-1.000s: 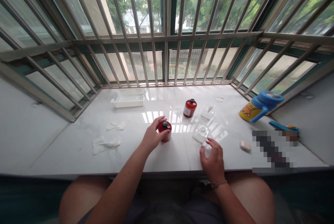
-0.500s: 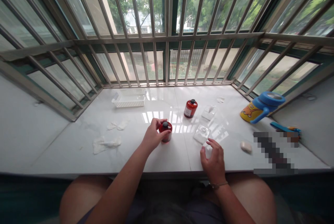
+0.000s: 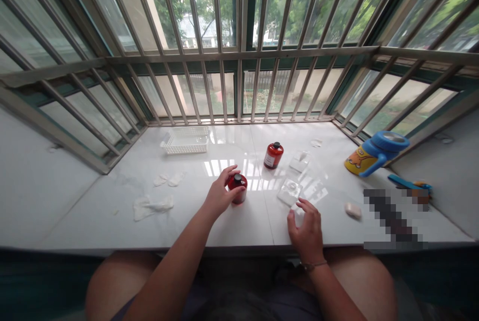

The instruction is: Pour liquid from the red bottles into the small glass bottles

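Note:
A red bottle (image 3: 241, 195) with a black cap stands upright on the white counter. Around it curves my left hand (image 3: 221, 192), thumb across its near side and forefinger raised behind the cap; the far fingers' contact is hidden. My right hand (image 3: 307, 223) rests near the counter's front edge, fingers curled and apart from the thumb, with a pale patch between them that I cannot make out. Just beyond its fingertips lies a clear square glass-like piece (image 3: 289, 192). Behind that are another clear square piece (image 3: 299, 161) and a second red bottle (image 3: 273, 156) with a pale label.
White basket (image 3: 184, 150) at the back left; crumpled tissues (image 3: 153, 206) on the left. To the right are a blue and yellow mug (image 3: 368, 156), a small pale block (image 3: 353, 210), a blue strap (image 3: 402, 182) and a blurred-out item (image 3: 392, 218). Barred windows enclose the counter.
My left hand's fingers have lifted and spread slightly behind the bottle's cap, while the thumb keeps its place. The bottles and my right hand have not visibly moved.

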Available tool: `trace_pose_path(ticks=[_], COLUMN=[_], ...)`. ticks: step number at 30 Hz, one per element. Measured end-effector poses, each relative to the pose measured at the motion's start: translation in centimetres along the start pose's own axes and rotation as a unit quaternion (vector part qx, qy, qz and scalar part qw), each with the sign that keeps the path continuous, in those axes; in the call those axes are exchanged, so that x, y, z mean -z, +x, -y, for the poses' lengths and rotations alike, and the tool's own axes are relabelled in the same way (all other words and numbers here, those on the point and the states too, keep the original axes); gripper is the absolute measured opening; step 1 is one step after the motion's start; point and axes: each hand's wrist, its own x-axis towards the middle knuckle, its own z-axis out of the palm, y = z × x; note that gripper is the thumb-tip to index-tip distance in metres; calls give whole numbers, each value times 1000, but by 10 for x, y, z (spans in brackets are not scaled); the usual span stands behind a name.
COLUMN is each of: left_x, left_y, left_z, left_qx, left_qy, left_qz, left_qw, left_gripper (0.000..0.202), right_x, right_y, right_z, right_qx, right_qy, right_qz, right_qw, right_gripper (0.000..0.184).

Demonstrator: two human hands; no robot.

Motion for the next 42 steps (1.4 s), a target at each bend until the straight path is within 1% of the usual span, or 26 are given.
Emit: trace_pose_path(ticks=[3,4,7,10,11,14,17,19,21,23,25,27,28,30,32,35,37,42], left_x=[-1,-1,-2,-1,-1,0,1,0,-1,-5,-10,-15,-17,-21,-23,-24,-26,-31], left_y=[0,1,2,1,1,1,1,0,-3,-9,-18,-29,-35,-47,-56,-62,-62,-59], left_z=[2,3,8,9,9,8,7,6,3,0,-4,-7,-8,-8,-6,-2,0,-5], left_qx=[9,12,10,-4,-7,-10,-4,7,16,13,2,-12,-19,-28,-24,-9,-7,-10], left_qy=[-11,-25,-49,-24,-11,15,5,5,16,20,14,8,7,10,11,-6,-10,12], left_qz=[-3,-7,-14,-3,0,2,-8,-10,-7,-6,-3,-1,-2,-6,-19,-40,-45,-53], left_qw=[1000,1000,999,1000,1000,1000,1000,1000,1000,1000,1000,1000,1000,1000,999,999,999,998], left_gripper=[43,43,55,69,69,58,57,56,49,44,42,42,41,37,39,52,56,56], right_x=[0,0,0,0,0,-1,3,7,12,14,11,4,0,-9,-14,-16,-16,-12], right_y=[0,0,0,0,0,0,1,2,7,17,31,47,54,65,71,73,71,63], right_z=[0,-1,-1,0,0,0,0,4,17,40,69,98,111,129,140,145,147,150], right_qx=[0,0,-1,-1,-1,0,4,17,39,61,71,69,67,63,54,25,2,-57], right_qy=[0,0,0,1,1,2,0,0,15,52,99,139,159,194,217,232,240,277], right_qz=[1,1,1,2,1,1,-5,-17,-21,1,59,111,131,159,171,186,189,183], right_qw=[1000,1000,1000,1000,1000,1000,1000,1000,999,997,991,982,976,966,960,954,952,941], right_gripper=[36,36,36,37,37,37,35,34,33,33,38,45,45,39,31,26,26,23])
